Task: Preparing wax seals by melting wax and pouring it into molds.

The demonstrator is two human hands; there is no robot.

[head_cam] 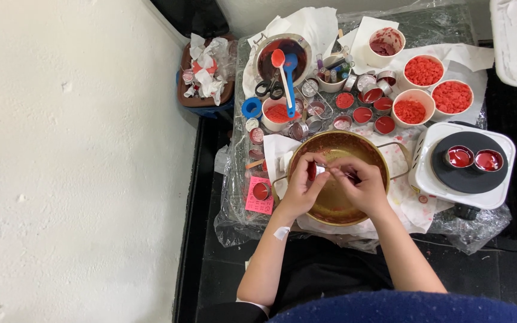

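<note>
A brass pan (337,179) is stood before a hotplate (465,164) where two red-filled tins (474,158) are kept. Several tins (363,107) beyond are already filled. One small tin (316,171) is gripped over the pan by the left hand (302,184) and right hand (360,184), both closed around it; filling seems unfinished.

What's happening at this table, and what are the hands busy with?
A person is working over a brass pan on a plastic-covered table. The left hand and right hand meet above the pan, together holding a small metal tin with red in it. Around them sit more small tins of red wax, three white bowls of red bits, and a hot plate with two filled tins on it. Scissors and spoons lie farther back.
</note>
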